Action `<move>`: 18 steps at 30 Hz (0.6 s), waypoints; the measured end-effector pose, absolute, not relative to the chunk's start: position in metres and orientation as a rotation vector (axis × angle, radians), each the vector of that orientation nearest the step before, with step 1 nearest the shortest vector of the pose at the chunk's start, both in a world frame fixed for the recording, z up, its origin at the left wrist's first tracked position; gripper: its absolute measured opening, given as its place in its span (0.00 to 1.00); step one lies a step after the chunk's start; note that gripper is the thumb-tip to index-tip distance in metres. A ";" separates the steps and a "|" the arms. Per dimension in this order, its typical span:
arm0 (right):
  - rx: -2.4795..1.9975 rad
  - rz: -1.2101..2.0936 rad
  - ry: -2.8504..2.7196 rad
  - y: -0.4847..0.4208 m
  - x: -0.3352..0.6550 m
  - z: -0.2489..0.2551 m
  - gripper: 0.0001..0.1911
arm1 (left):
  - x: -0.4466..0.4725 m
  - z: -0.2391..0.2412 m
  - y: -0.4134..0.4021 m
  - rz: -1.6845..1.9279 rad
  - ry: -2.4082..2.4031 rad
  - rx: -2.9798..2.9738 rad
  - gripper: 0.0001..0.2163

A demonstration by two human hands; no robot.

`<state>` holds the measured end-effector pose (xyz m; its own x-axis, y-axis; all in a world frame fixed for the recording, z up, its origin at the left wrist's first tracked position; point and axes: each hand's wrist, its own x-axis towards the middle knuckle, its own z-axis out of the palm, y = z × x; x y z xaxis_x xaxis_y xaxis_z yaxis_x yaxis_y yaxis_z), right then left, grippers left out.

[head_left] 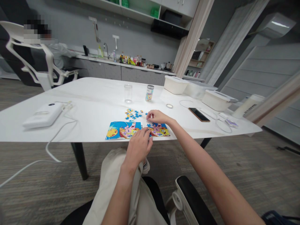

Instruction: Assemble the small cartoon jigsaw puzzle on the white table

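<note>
Hands apart: right hand (156,117) pinched at far edge of puzzle (120,130), piece unclear; left hand (138,146) curled on near edge, grip hidden. Loose pieces (133,114) just beyond, nearer right hand.

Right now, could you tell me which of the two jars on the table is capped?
The labelled jar, on the right, wears a cap; the clear jar beside it stands open.

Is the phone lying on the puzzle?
No, the phone lies on the bare table, off to the right of the puzzle and apart from it.
</note>
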<state>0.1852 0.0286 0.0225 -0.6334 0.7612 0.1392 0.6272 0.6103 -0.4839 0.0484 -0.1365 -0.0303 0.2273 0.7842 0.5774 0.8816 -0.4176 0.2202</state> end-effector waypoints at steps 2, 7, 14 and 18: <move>-1.062 0.705 -2.328 0.026 0.192 0.018 0.07 | 0.048 -0.030 -0.137 -0.961 -1.588 -2.348 0.13; -0.932 1.174 -1.889 0.016 0.208 0.000 0.13 | 0.048 -0.031 -0.135 -0.977 -1.524 -2.391 0.14; -1.003 1.229 -1.739 0.007 0.210 -0.007 0.18 | 0.048 -0.031 -0.135 -0.952 -1.534 -2.406 0.14; -1.030 1.216 -1.762 0.004 0.209 -0.005 0.17 | 0.047 -0.032 -0.135 -0.953 -1.535 -2.406 0.14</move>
